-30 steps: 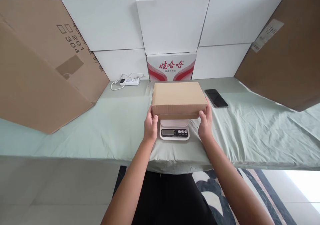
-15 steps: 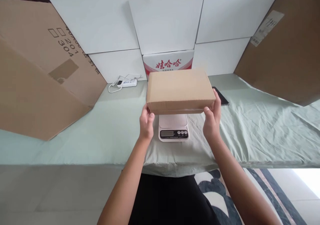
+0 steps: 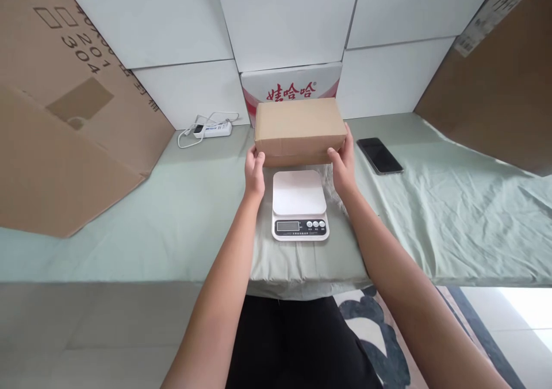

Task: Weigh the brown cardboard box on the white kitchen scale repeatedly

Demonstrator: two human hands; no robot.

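Brown cardboard box (image 3: pixel 299 127) — closed, plain

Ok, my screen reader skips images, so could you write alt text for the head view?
Both hands, left hand and right hand, hold a closed brown cardboard box by its ends, behind a white kitchen scale whose platform is bare. They are over a table draped in pale green cloth, with a phone to the right.

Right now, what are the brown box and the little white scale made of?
The brown box looks like matte corrugated cardboard: plain tan faces, folded edges. The scale seems to be smooth white plastic with a slight sheen; its top could be something else, though.
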